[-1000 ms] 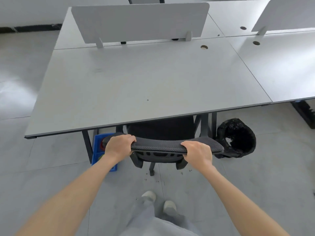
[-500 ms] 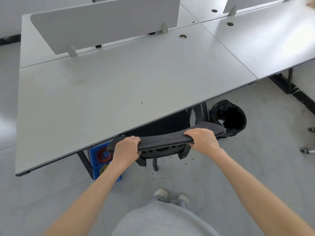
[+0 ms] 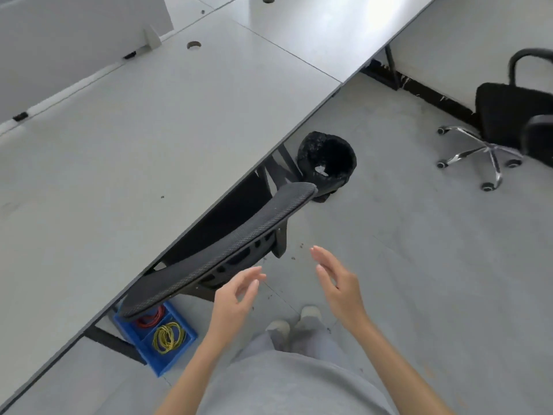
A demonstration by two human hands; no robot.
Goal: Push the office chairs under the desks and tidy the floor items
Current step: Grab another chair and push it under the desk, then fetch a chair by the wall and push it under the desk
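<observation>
A black mesh office chair (image 3: 221, 250) is tucked under the grey desk (image 3: 143, 163), with only its backrest top showing past the desk edge. My left hand (image 3: 236, 298) and my right hand (image 3: 338, 286) hover just behind the backrest, fingers relaxed, touching nothing. A second black office chair (image 3: 505, 121) with a chrome star base stands out on the open floor at the far right, away from the desks.
A black-lined waste bin (image 3: 327, 161) stands by the desk leg, right of the tucked chair. A blue tray (image 3: 182, 348) holding red and yellow cable coils sits on the floor under the desk's edge. My feet are directly below me.
Both hands have let go of the chair's backrest and drawn back toward me. The view has swung right, bringing the second chair into sight.
</observation>
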